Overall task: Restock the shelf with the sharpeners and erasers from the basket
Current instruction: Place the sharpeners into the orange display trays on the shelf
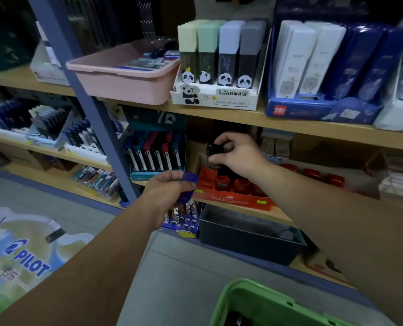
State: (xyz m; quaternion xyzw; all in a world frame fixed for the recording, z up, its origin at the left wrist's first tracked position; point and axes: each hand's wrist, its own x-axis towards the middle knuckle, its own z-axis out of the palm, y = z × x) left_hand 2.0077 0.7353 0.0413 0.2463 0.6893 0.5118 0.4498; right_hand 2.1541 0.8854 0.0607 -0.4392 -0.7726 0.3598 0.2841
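Right hand [239, 152] is up at the shelf [280, 216], fingers [224, 138] and thumb pinching a black sharpener [212, 153] just above the red tray [231, 200]. Left hand [166, 192] sits lower, fingers curled round a blue sharpener [188, 185] beside the tray's front corner. Green basket [250, 300] is below.

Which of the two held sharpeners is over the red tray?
The black sharpener, pinched by the right hand above the red tray; the blue sharpener sits in the left hand, left of it.

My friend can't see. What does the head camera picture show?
A person's right hand holds a black sharpener over a red Faber-Castell box on a shop shelf. The left hand grips a blue item; a green basket sits below.
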